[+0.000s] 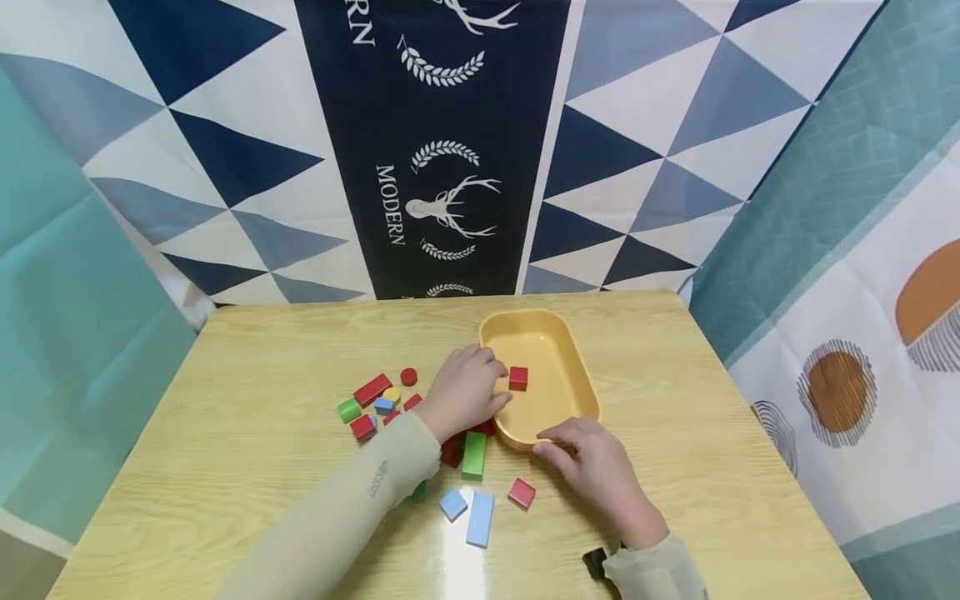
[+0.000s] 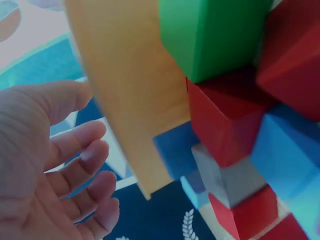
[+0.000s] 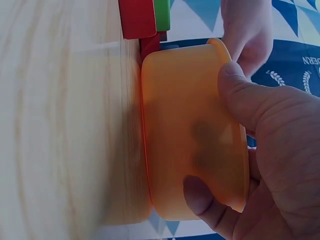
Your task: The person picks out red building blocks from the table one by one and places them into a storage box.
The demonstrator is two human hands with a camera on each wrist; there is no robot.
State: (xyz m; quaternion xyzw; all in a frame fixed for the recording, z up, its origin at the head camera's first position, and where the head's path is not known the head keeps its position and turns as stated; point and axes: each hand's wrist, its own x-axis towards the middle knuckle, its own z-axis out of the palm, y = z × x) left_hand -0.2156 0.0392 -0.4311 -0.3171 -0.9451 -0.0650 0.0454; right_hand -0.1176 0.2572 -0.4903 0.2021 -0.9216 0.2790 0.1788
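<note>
My left hand (image 1: 467, 385) reaches over the left rim of a yellow-orange plastic container (image 1: 566, 354), its fingers loosely bent. A red block (image 1: 518, 378) appears just beyond those fingertips, within the container's outline. Nothing lies between the thumb and fingers of the left hand (image 2: 65, 160) in the left wrist view. At the near end of the container, my right hand (image 1: 592, 467) pinches the rim. The right wrist view has its thumb and fingers on the container's wall (image 3: 185, 130).
Left of the container lie several toy blocks, among them a green block (image 1: 474, 454), a long red block (image 1: 372, 389) and a green cylinder (image 1: 349, 410). Nearer are a long blue block (image 1: 480, 518), a blue cube (image 1: 453, 504) and a red cube (image 1: 522, 493). A patterned cloth (image 1: 450, 125) hangs behind the table.
</note>
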